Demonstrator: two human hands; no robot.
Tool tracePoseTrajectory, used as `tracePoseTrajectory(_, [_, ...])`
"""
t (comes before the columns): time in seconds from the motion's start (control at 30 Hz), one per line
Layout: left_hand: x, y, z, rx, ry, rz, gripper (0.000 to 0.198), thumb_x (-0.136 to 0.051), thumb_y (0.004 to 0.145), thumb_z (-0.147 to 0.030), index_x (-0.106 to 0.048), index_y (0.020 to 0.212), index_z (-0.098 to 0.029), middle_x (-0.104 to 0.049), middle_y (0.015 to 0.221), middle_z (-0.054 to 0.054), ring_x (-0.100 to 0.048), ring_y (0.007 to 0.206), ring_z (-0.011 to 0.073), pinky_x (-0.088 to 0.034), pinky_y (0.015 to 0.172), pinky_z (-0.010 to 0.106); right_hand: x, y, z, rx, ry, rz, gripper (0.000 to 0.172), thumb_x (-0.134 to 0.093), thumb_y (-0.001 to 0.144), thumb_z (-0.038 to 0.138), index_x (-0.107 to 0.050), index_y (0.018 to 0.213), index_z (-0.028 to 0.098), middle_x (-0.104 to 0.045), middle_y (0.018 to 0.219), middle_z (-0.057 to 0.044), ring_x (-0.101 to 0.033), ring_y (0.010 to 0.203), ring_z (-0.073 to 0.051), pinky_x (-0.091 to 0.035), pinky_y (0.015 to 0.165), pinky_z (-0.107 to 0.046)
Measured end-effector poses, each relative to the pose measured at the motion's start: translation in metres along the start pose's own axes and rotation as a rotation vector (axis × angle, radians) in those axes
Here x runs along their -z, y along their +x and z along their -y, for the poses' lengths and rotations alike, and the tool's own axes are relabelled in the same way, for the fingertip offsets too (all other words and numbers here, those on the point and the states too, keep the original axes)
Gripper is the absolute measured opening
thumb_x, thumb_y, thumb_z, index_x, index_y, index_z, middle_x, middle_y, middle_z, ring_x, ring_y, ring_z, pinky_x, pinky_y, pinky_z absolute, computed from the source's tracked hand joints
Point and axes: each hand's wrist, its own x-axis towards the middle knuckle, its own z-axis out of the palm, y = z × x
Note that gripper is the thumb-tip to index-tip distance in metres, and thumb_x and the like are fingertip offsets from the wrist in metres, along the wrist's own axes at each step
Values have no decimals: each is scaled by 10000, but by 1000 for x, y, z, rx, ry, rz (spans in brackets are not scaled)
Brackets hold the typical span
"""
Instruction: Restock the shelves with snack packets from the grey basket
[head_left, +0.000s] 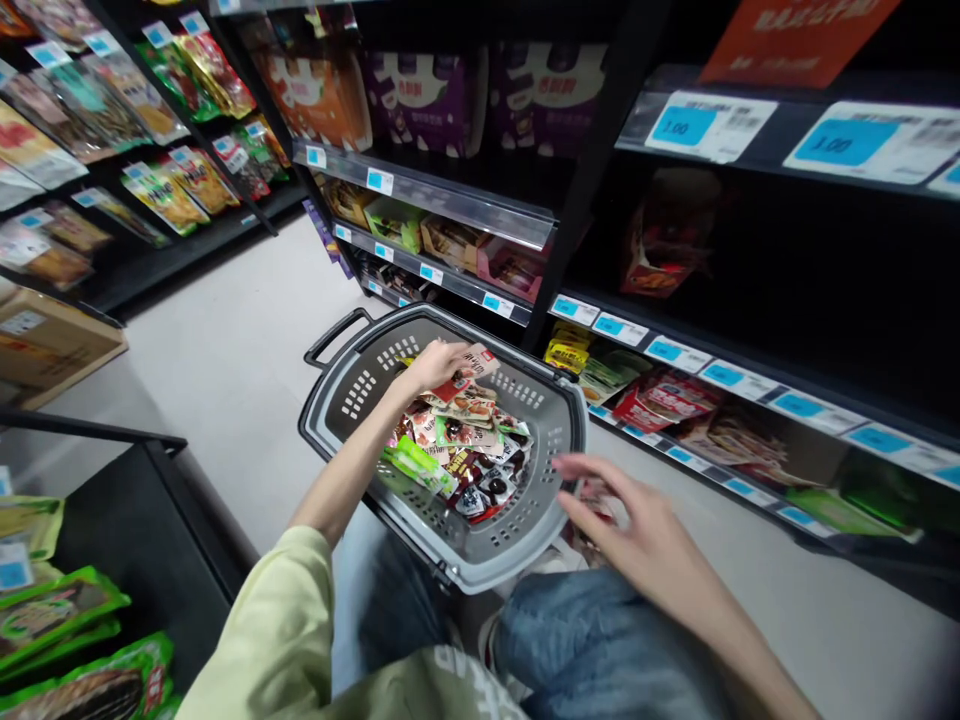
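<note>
A grey shopping basket (450,560) with perforated walls rests on the floor in front of my knees. Several small snack packets (487,480) in pink, green, brown and white lie heaped inside it. Over the far side of the heap, my left hand (439,366) is closed on a pink-and-red snack packet (472,370); its fingertips are partly hidden. Beside the basket's right rim hovers my right hand (626,505), its thumb and fingers apart and nothing between them. Something pale and reddish behind that hand is mostly covered.
Dark shelves with price tags (664,352) run along the right, with red snack bags (667,400) low down. Purple boxed packs (427,100) stand on a shelf ahead. A cardboard carton (56,345) sits at left, and a black display stand (150,540) stands at lower left.
</note>
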Motion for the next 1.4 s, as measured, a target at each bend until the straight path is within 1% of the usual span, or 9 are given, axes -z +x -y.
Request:
tracePoseTrajectory(0.1, [14,-22,-37,-113,-518,47,318,-570,931,-403,-717,970,-123,-728,829,46,-649,717,153,-488,636,238,-31,49,0,-30,335,-99,754,-815,723,456,-481,1379,292,-595,1391,-104,-623,1199,-285,-541,999,-488])
tracePoseTrajectory(0.2, [8,-41,-66,-144,-905,185,366,-657,862,-450,-728,992,-115,-740,826,61,-664,707,165,-522,619,255,-53,79,-2,-154,614,-138,877,-902,602,420,-468,1342,237,-697,1213,-115,-707,1015,-254,-585,915,-451])
tracePoseTrajectory(0.33, [4,-44,-45,-71,-1078,270,432,-630,877,-487,-727,1061,-108,-754,985,149,-712,830,216,-578,699,319,-45,90,-5,-347,949,-210,733,-941,522,297,-580,1151,193,-771,911,-49,-737,743,-227,-634,766,-397])
tracePoseTrajectory(0.43, [2,-40,8,91,-842,50,473,-439,976,-455,-711,1100,-89,-738,1046,177,-706,926,238,-574,807,367,-24,91,-10,-395,1082,-259,415,-840,631,288,-656,987,179,-775,895,-45,-745,760,-234,-640,785,-392])
tracePoseTrajectory(0.53, [-11,-42,58,172,-249,-142,347,-483,932,-260,-699,1154,-105,-707,1133,156,-651,1073,255,-501,980,397,-13,91,-16,-435,1137,-351,239,-706,725,326,-656,923,202,-767,825,-20,-748,746,-246,-646,764,-418])
tracePoseTrajectory(0.67, [-34,-47,90,83,190,-80,493,-544,833,-111,-620,1318,-156,-563,1416,137,-499,1300,264,-382,1112,403,-30,86,-18,-414,1097,-489,210,-729,688,301,-655,867,220,-744,740,17,-739,711,-234,-641,740,-396])
tracePoseTrajectory(0.97, [-43,-43,98,128,355,87,245,-534,866,-159,-773,910,-195,-743,900,107,-665,897,243,-468,851,340,-63,83,-13,-388,1041,-365,427,-858,609,340,-732,996,212,-781,882,-35,-737,839,-278,-609,744,-388])
tracePoseTrajectory(1.17, [-43,-44,79,-37,354,93,267,-549,899,-150,-736,1080,-208,-695,1188,122,-579,1139,252,-407,949,365,-62,83,-15,-387,1029,-346,425,-867,600,351,-734,979,210,-783,892,-39,-735,813,-269,-604,734,-382])
tracePoseTrajectory(1.4, [-25,-41,66,-9,126,-179,275,-428,963,-148,-694,1035,-158,-710,1035,111,-638,995,216,-456,880,319,-55,81,-17,-389,1070,-348,416,-854,623,343,-722,996,214,-780,870,-25,-728,723,-239,-606,709,-381])
